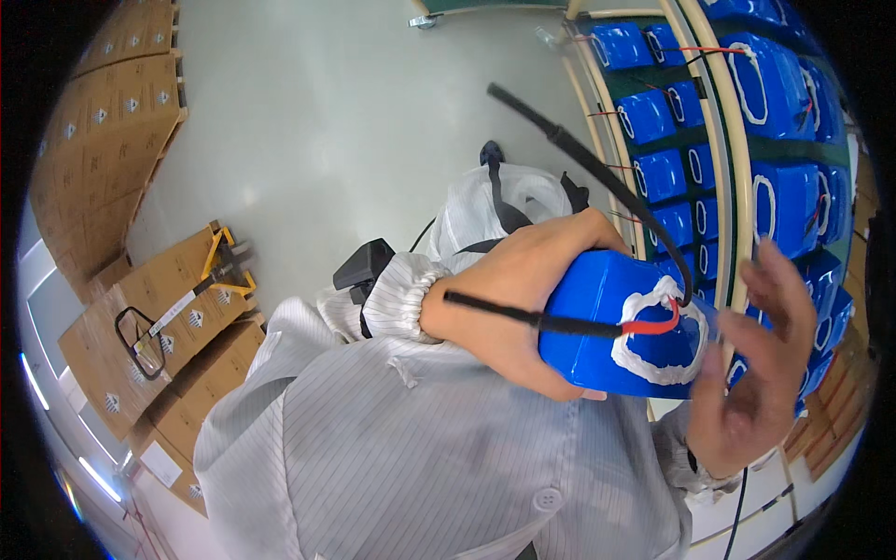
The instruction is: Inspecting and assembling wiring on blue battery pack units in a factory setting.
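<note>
My left hand is closed around a blue shrink-wrapped battery pack, held up in front of my body. On the pack's end face runs a loop of white sealant. Two leads come out by the sealant: one black lead arches up and away, while the other, red at its base, has a black sleeve that points left across my hand. My right hand is beside the pack's right end, fingers apart and slightly blurred. Whether its fingertips touch the pack, I cannot tell.
At the right stands a rack with cream tube rails, its shelves carrying several similar blue packs with white loops and thin wires. Stacked cardboard cartons line the left. A pallet jack handle is by more cartons. Grey floor lies between.
</note>
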Tool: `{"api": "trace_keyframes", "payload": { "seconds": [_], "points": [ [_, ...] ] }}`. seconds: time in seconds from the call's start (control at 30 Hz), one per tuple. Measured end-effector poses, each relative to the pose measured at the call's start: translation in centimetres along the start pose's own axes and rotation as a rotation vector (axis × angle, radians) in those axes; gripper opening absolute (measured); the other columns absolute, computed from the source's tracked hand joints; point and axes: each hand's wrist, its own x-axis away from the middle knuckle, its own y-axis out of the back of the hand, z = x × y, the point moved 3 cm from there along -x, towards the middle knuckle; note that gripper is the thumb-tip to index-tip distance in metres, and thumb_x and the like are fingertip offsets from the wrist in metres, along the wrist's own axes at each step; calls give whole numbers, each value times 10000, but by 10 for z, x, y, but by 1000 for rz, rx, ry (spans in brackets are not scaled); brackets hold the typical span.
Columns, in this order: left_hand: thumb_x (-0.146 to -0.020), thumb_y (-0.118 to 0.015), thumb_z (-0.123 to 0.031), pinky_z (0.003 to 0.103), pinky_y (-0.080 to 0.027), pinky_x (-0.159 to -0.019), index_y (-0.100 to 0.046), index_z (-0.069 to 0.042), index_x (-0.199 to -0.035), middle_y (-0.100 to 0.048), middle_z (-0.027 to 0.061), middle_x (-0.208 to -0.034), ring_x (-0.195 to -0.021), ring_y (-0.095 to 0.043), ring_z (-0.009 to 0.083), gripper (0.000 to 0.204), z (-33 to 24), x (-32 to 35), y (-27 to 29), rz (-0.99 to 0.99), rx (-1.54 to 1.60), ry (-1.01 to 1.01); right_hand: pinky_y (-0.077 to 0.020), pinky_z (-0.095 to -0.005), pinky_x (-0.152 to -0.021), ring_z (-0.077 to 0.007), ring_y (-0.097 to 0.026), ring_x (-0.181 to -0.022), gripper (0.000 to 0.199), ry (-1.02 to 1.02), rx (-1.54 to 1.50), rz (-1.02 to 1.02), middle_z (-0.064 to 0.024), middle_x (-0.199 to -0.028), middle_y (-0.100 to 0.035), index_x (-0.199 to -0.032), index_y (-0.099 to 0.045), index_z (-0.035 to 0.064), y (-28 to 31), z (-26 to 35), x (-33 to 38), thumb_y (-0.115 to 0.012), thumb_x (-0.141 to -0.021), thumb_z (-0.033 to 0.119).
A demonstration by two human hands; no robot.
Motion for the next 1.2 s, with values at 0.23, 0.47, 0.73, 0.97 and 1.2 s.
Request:
{"api": "trace_keyframes", "payload": {
  "seconds": [0.23, 0.47, 0.73, 0.97, 1.2],
  "points": [
    [-516, -990, -376, 398, -523, -922, -470, -1, -1319, -590, 172, -1227, -1093, -631, 297, 1028, 4, -3, -2, -42, 44, -68, -414, -348, -636, -218, -584, -751, 254, 67, 9, 391, -90, -897, -654, -902, -731, 61, -13, 11, -20, -825, -670, 16],
    [-511, -986, -388, 403, -524, -916, -470, -2, -1315, -591, 177, -1224, -1083, -633, 307, 1030, -2, -2, -2, -49, -57, -54, -407, -359, -650, -236, -566, -694, 230, 208, 5, 405, -64, -780, -621, -889, -713, 62, -18, 17, -41, -818, -691, 12],
    [-514, -976, -381, 399, -527, -870, -450, -21, -1315, -607, 166, -1187, -1034, -646, 310, 1023, 0, -1, -4, -77, -17, -38, -422, -363, -664, -244, -569, -701, 237, 246, 82, 420, -66, -782, -601, -841, -667, 64, -29, 18, -43, -761, -649, -38],
    [-538, -944, -385, 405, -547, -743, -461, 10, -1209, -629, 193, -1022, -871, -674, 355, 917, -2, -7, -1, -109, -59, -79, -436, -339, -647, -246, -573, -725, 199, 180, -15, 431, -88, -804, -610, -852, -676, 55, -19, 6, -42, -738, -700, -56],
    [-535, -955, -402, 401, -553, -753, -463, 6, -1204, -635, 190, -1036, -876, -680, 344, 926, 1, -7, 1, -94, -47, -55, -411, -380, -629, -257, -571, -675, 212, 147, -71, 325, -92, -786, -603, -897, -660, 46, -7, 0, -38, -661, -715, -64]
  ]
}}
